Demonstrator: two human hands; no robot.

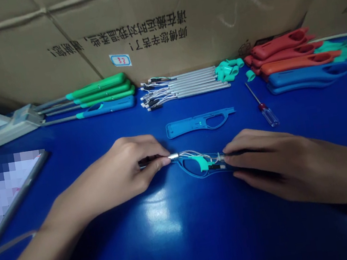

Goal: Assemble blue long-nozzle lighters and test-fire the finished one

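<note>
My left hand [142, 163] pinches a silver metal tube [173, 156] between thumb and fingers; most of the tube is hidden by the hand. White wires run from the tube's end into a blue lighter handle half [196, 176]. A turquoise trigger [203, 163] and a black igniter part [216, 166] sit in that half. My right hand [263, 162] is closed around the handle's right end, its fingertips beside a small clear fitting [219, 157]. Behind the hands lies a second blue handle half [189, 126], its inner side up.
Along the cardboard wall [148, 3] lie finished-looking lighters [102, 90], wired metal tubes [192, 83], turquoise triggers [230, 70] and red, orange and blue handle shells [300, 59]. A screwdriver [268, 113] rests at right. At left are a power strip [13, 128] and a blurred-out panel [6, 189].
</note>
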